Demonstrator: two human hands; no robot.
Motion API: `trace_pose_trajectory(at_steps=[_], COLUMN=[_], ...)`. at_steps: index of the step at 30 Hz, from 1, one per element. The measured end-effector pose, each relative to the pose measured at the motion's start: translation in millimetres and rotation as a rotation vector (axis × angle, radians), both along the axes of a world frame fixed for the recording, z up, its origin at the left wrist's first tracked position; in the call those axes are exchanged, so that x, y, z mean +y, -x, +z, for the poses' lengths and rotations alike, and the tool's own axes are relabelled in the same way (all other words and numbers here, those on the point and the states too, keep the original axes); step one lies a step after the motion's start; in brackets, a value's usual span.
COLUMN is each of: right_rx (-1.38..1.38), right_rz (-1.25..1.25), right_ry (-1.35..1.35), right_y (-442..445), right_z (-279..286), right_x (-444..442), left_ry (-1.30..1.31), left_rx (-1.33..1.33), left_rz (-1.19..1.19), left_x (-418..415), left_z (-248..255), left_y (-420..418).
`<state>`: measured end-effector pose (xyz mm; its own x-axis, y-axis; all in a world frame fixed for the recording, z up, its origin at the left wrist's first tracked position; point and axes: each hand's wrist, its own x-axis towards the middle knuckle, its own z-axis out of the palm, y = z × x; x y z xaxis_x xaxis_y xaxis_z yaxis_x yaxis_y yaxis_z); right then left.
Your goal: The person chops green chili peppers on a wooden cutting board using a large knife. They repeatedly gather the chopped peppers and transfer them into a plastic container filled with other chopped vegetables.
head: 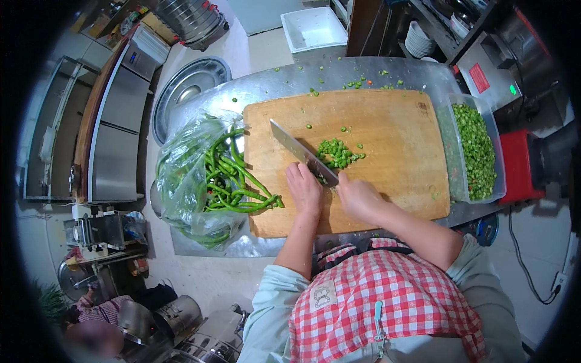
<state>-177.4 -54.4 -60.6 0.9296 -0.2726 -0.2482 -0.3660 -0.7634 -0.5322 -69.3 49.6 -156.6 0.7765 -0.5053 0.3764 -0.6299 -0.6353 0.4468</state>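
My right hand (pixel 360 198) grips the handle of a cleaver (pixel 299 149), whose wide blade slants up and left over a wooden cutting board (pixel 399 131). Close against the blade's left side, my left hand (pixel 305 188) rests with bent fingers; what lies under them is mostly hidden. Chopped green chilies (pixel 338 153) form a small pile just right of the blade. Whole long green chilies (pixel 245 174) spill from a clear plastic bag (pixel 186 168) onto the board's left edge. Beyond the board's right side, a plastic tub (pixel 500 181) holds many chopped green pieces (pixel 474 149).
The board lies on a metal table (pixel 254 81) with scattered chili bits along its far edge. A red-based appliance (pixel 522 168) and a metal device with a green light (pixel 490 72) stand at right. A white foam box (pixel 313 31) is beyond. Another person (pixel 102 313) is at lower left.
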Motion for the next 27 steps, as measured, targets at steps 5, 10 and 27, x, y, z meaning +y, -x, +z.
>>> trace_pose_trajectory(at_steps=[5, 10, 27], right_rx=[0.075, -0.023, -0.03], right_rz=[0.014, -0.082, 0.36], right_ry=[-0.032, -0.072, 0.147], right_y=[8.8, 0.4, 16.9], right_z=[12.5, -11.7, 17.4], right_x=[3.8, 0.1, -31.8], left_ry=[0.043, 0.08, 0.143], left_rx=[0.008, 0.043, 0.197], left_rz=[0.057, 0.036, -0.028], left_x=[1.9, 0.2, 24.4], left_z=[-9.4, -1.9, 19.1], left_y=[4.2, -4.9, 19.0])
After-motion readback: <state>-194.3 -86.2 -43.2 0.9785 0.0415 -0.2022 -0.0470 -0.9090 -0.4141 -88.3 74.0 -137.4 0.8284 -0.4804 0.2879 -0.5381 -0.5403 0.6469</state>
